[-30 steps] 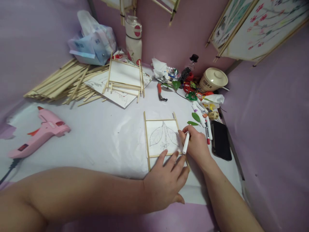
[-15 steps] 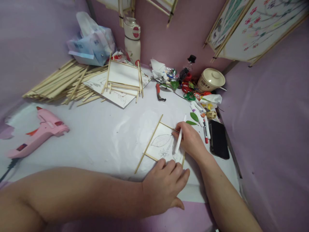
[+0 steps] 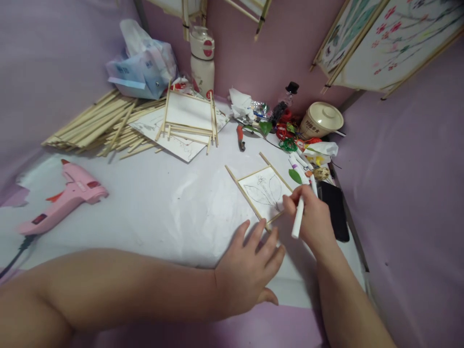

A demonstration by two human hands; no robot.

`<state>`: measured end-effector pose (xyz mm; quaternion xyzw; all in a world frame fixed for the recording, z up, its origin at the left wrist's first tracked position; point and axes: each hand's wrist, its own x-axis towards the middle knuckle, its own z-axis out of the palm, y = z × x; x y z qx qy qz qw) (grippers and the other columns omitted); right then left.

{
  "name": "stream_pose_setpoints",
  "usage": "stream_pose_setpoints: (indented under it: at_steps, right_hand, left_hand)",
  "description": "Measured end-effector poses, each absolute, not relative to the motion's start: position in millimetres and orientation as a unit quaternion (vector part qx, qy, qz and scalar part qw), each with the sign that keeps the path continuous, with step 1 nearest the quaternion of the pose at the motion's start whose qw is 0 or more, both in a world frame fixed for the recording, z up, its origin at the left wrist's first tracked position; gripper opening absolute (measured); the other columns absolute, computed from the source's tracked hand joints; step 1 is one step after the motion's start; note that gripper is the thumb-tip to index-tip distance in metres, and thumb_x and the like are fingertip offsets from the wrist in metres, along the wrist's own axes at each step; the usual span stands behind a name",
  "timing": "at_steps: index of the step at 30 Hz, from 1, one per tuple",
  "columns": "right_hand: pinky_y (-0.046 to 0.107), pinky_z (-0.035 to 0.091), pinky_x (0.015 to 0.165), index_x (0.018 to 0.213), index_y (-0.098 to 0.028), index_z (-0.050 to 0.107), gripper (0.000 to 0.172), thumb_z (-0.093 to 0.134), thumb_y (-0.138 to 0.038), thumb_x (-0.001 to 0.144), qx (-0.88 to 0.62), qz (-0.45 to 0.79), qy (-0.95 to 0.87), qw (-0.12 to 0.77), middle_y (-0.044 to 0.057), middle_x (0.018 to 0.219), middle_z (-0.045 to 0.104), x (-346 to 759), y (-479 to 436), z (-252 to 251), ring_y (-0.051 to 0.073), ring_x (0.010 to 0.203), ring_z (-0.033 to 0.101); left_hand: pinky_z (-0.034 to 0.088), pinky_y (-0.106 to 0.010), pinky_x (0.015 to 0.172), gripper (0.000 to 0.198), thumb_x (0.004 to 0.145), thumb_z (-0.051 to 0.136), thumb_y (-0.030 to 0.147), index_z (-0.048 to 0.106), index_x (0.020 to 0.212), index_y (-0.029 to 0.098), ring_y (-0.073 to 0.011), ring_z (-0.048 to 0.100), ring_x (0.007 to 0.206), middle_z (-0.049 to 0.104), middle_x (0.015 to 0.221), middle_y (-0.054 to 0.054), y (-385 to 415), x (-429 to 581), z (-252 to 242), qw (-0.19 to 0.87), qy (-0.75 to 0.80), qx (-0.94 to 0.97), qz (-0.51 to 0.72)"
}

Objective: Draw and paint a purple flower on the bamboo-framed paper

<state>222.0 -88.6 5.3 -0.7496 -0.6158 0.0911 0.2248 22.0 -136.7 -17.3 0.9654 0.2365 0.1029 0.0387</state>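
Observation:
A small framed drawing of leaves and a flower, bordered by thin wooden sticks, lies on the white-covered table. My right hand grips a white marker pen by the frame's lower right side, and its fingers are close to the paper. The pen's lower end points down towards me, off the drawing. Spread flat with fingers apart, my left hand rests at the frame's near corner, its fingertips by the stick end.
To the left lies a pink glue gun. Behind it are a pile of sticks, a tissue pack and a bottle. Red-handled pliers, markers, a lidded bowl and a black phone stand at the right.
The framed drawing has turned, so its flower now points away from me. My right hand has moved right and nearer with the marker pen. My left fingers have spread wider.

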Motion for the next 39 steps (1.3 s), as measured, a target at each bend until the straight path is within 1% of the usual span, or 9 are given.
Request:
stream_pose_setpoints:
  at_steps: [2, 5, 11, 18, 22, 26, 30, 35, 39]
  right_hand:
    - [0.032, 0.042, 0.072, 0.091, -0.023, 0.049, 0.014, 0.052, -0.035, 0.085, -0.749, 0.03, -0.6, 0.279, 0.007, 0.089, 0.066, 228.4, -79.8, -3.8, 0.022, 0.08, 0.061]
    - [0.037, 0.042, 0.08, 0.1, -0.021, 0.049, 0.019, 0.052, -0.032, 0.084, -0.726, 0.037, -0.64, 0.25, 0.012, 0.103, 0.064, 237.9, -67.9, -17.2, 0.027, 0.098, 0.059]
    - [0.032, 0.035, 0.059, 0.086, -0.025, 0.049, 0.02, 0.052, -0.044, 0.087, -0.773, 0.044, -0.607, 0.178, 0.001, 0.061, 0.055, 233.4, -73.4, -11.3, 0.023, 0.062, 0.055]
    - [0.031, 0.04, 0.066, 0.091, -0.024, 0.047, 0.019, 0.055, -0.04, 0.084, -0.725, 0.118, -0.632, 0.246, 0.004, 0.085, 0.065, 225.1, -73.6, -12.3, 0.021, 0.075, 0.061]
    - [0.029, 0.039, 0.061, 0.084, -0.024, 0.046, 0.016, 0.056, -0.037, 0.082, -0.738, 0.136, -0.62, 0.229, 0.0, 0.071, 0.062, 222.1, -75.7, -11.3, 0.018, 0.06, 0.056]
    - [0.027, 0.036, 0.056, 0.079, -0.025, 0.046, 0.018, 0.059, -0.037, 0.078, -0.752, 0.142, -0.615, 0.191, -0.003, 0.058, 0.055, 219.8, -81.0, -8.3, 0.017, 0.052, 0.051]
    - [0.027, 0.034, 0.054, 0.079, -0.025, 0.05, 0.014, 0.057, -0.036, 0.079, -0.745, 0.155, -0.628, 0.163, -0.003, 0.054, 0.053, 218.8, -84.7, -5.2, 0.018, 0.051, 0.05]
    - [0.03, 0.038, 0.061, 0.102, -0.023, 0.058, 0.025, 0.045, -0.041, 0.09, -0.716, 0.136, -0.625, 0.281, 0.0, 0.069, 0.06, 218.8, -84.4, -0.2, 0.018, 0.061, 0.055]
    - [0.03, 0.043, 0.065, 0.104, -0.023, 0.064, 0.031, 0.04, -0.04, 0.093, -0.625, 0.236, -0.631, 0.395, 0.002, 0.079, 0.061, 219.8, -80.2, -2.4, 0.017, 0.068, 0.056]
  left_hand:
    - [0.017, -0.063, 0.108, 0.083, 0.082, 0.047, 0.073, 0.042, 0.142, 0.016, -0.0454, 0.023, 0.141, 0.033, 0.154, -0.017, -134.1, 22.4, -20.8, 0.039, 0.241, 0.964, 0.105]
    - [0.015, -0.063, 0.109, 0.081, 0.085, 0.042, 0.073, 0.041, 0.142, 0.016, -0.0451, 0.023, 0.141, 0.033, 0.154, -0.017, -131.8, 22.3, -23.2, 0.039, 0.233, 0.965, 0.109]
    - [0.015, -0.062, 0.11, 0.083, 0.085, 0.038, 0.074, 0.041, 0.142, 0.014, -0.0442, 0.025, 0.141, 0.036, 0.153, -0.018, -129.0, 23.1, -20.9, 0.037, 0.221, 0.967, 0.122]
    - [0.016, -0.061, 0.111, 0.086, 0.081, 0.043, 0.076, 0.043, 0.142, 0.014, -0.0445, 0.026, 0.14, 0.035, 0.153, -0.019, -132.6, 25.1, -27.7, 0.049, 0.25, 0.962, 0.097]
    - [0.021, -0.064, 0.108, 0.086, 0.08, 0.045, 0.076, 0.044, 0.141, 0.015, -0.0438, 0.034, 0.135, 0.046, 0.145, -0.019, -133.6, 25.5, -27.6, 0.054, 0.256, 0.961, 0.091]
    - [0.024, -0.064, 0.107, 0.091, 0.078, 0.044, 0.079, 0.045, 0.139, 0.011, -0.0378, 0.047, 0.12, 0.058, 0.126, -0.018, -130.9, 23.7, -22.0, 0.058, 0.245, 0.963, 0.094]
    - [0.018, -0.067, 0.107, 0.101, 0.073, 0.032, 0.087, 0.046, 0.137, 0.01, -0.0388, 0.046, 0.12, 0.057, 0.126, -0.019, -128.8, 21.5, -19.0, 0.078, 0.239, 0.963, 0.094]
    - [0.011, -0.07, 0.108, 0.099, 0.074, 0.025, 0.088, 0.051, 0.13, 0.011, -0.0492, 0.021, 0.139, 0.034, 0.151, -0.022, -127.0, 21.9, -19.7, 0.091, 0.248, 0.96, 0.088]
    - [0.012, -0.07, 0.108, 0.095, 0.076, 0.027, 0.086, 0.051, 0.13, 0.012, -0.0493, 0.024, 0.139, 0.039, 0.148, -0.022, -127.1, 22.4, -20.7, 0.099, 0.252, 0.959, 0.079]
